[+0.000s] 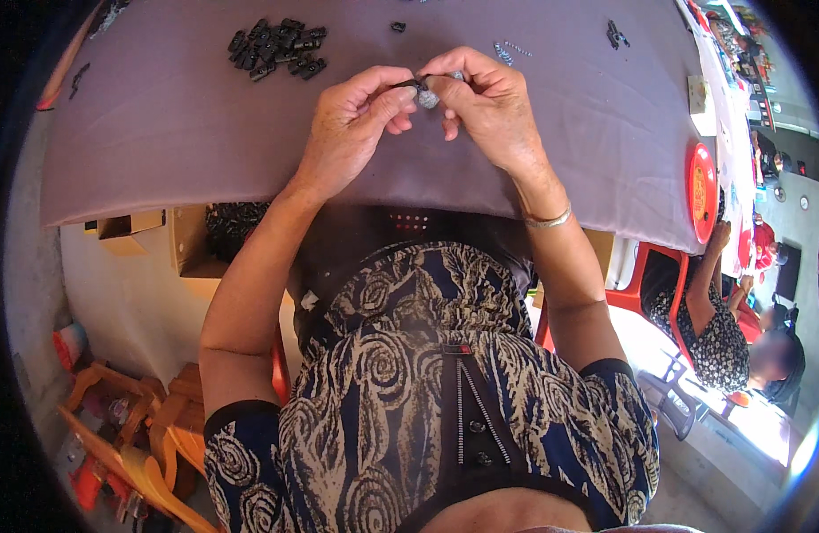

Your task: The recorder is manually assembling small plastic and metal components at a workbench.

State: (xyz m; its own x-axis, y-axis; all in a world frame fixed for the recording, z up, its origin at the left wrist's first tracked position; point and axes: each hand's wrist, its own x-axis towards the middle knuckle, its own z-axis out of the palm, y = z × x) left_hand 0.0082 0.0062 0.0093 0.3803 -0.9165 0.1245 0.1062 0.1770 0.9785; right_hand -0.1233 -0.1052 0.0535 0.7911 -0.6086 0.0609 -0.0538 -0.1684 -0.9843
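Your left hand (352, 120) pinches a small black part (418, 83) between thumb and forefinger, and your right hand (498, 107) closes its thumb and forefinger on the other end of it. So both grips are pressed together, and the part sits between your two sets of fingertips, in front of you over the purple-grey cloth (187, 147). Just below the tips there shows a silvery grey bit (428, 99); I cannot tell if it is held, or is some wrapping on a finger.

The part is mostly covered, so I judge its handling with caution. It seems to be light and rather stiff, perhaps of smooth plastic, which may slip if your fingers press unevenly. It is better to hold it by the two sides, near the ends, with the pads and not the nails. Your force should be small and steady.

Beyond your left hand lies a pile of black pieces (276, 46), well apart from the grip, and one single black piece (398, 27) is ahead of your fingers. Near your right hand lie thin silvery coils (503, 55), which look springy and easy to bend; please lift them by the middle. Farther to the right are more black bits (616, 35) and a red plate (700, 191) at the table edge.
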